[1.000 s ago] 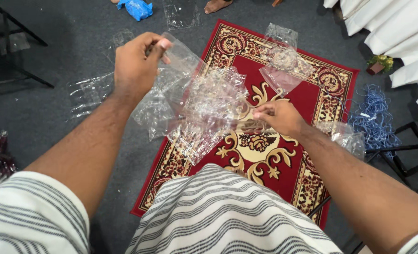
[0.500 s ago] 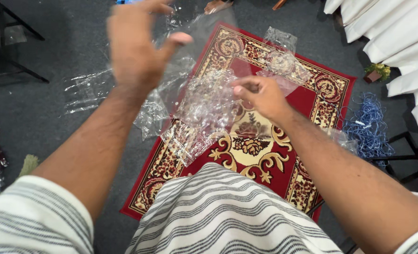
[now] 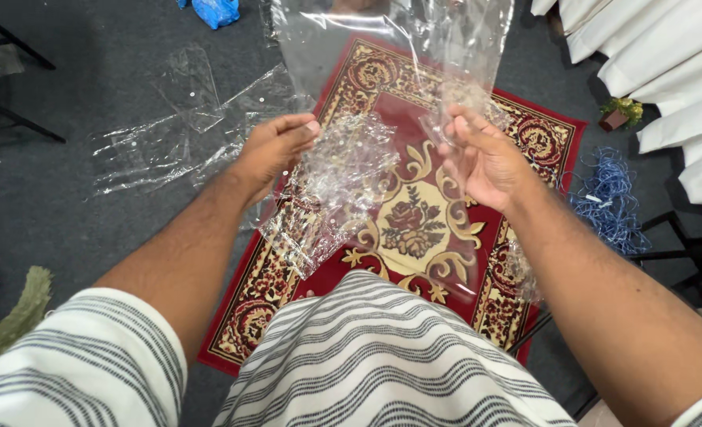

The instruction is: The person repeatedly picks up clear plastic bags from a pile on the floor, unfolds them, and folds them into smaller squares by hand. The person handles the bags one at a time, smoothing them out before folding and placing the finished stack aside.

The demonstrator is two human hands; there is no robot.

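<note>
You're mid-step on separating one clear plastic bag from the crumpled bundle of clear bags; the single bag is raised in front of you, over the far edge of the red patterned rug, its top running out of frame; your left hand is curled shut on the bundle, thumb on top pinching the film at its upper left; your right hand is half open, fingers spread and slightly curved, with the raised bag's lower edge at the fingertips; can't tell if that's a firm pinch or just contact; my read: next move calls for a proper grip on that lower edge and keeping the bundle still so only one layer comes free; the film is thin, glossy, wrinkled, dotted with small punched holes, and likely to cling and slip; more flat clear bags lie on the grey carpet floor off the rug's left edge; a blue tangle of cord sits off its right edge; a blue plastic bag lies beyond the far left corner.
</note>
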